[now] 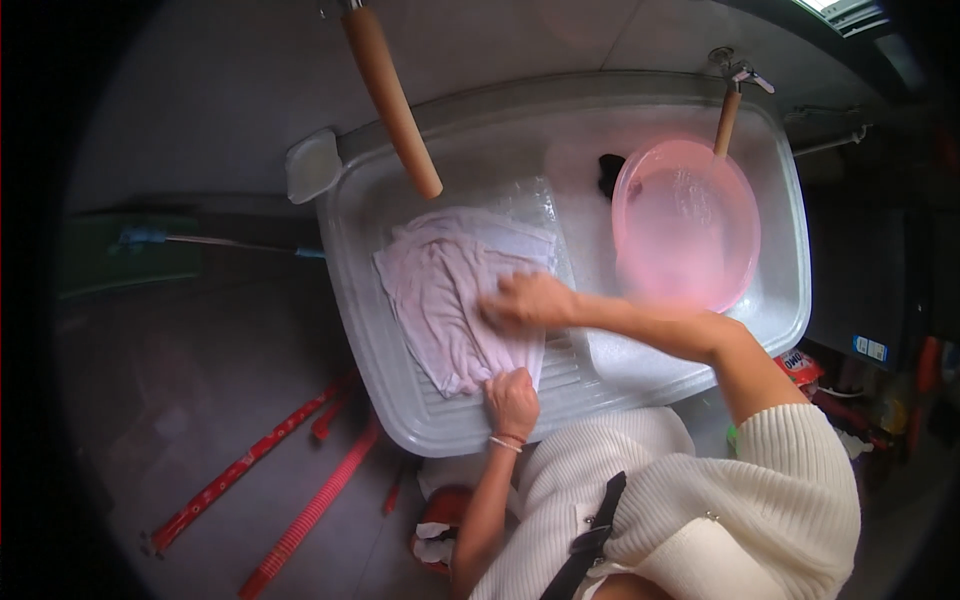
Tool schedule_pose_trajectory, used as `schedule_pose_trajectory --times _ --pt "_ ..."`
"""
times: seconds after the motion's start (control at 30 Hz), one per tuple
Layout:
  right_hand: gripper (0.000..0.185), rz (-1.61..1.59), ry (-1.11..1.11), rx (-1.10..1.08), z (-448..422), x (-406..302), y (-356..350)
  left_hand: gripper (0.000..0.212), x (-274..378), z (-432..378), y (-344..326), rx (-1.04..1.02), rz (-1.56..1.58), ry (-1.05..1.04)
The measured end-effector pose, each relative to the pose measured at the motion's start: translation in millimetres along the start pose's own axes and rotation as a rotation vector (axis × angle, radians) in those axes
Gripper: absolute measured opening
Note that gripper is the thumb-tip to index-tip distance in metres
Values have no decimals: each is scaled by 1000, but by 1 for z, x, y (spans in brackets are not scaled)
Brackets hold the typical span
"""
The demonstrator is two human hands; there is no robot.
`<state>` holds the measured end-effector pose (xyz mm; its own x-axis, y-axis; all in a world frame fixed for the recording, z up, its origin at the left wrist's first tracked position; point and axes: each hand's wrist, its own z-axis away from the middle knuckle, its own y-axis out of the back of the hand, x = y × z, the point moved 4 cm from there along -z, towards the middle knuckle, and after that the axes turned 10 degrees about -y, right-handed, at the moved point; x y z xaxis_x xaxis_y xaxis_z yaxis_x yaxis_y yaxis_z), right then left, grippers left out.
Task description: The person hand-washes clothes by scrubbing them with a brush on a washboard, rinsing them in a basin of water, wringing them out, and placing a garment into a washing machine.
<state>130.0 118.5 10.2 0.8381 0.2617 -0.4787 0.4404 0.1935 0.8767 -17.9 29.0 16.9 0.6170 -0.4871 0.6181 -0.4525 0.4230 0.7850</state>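
A wet, pale pink cloth garment (442, 300) lies spread and wrinkled on the ribbed washboard part (562, 367) of a laundry sink. My left hand (513, 405), with bracelets at the wrist, grips the garment's near edge. Over the garment's right side is my right hand (529, 301), blurred and with its fingers curled; whether it holds a brush or anything else cannot be made out. In the basin to the right stands a pink plastic tub (626, 247) of cloudy water, beneath a tap (727, 124). A small black cloth (610, 174) lies beside the tub.
A tan tube-like spout (394, 105) hangs over the garment. At the sink's back left corner sits a whitish container (313, 166). Red patterned poles (244, 469) lie at the lower left. A red detergent bag (799, 367) is right of the sink, near a dark appliance (862, 277).
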Motion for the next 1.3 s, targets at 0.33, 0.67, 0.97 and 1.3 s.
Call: schedule_pose_trajectory --times 0.33,0.67,0.97,1.3 --pt "33 -69 -74 264 -19 -6 -3 10 1 0 -5 23 27 35" --pt "37 -238 -508 153 -115 10 5 7 2 0 -9 129 -44 -79" --pt "65 -523 -753 125 -101 13 -12 12 3 -5 -2 70 -8 1" --pt "31 -2231 -586 -387 -34 68 40 12 -33 -26 78 197 875 312"
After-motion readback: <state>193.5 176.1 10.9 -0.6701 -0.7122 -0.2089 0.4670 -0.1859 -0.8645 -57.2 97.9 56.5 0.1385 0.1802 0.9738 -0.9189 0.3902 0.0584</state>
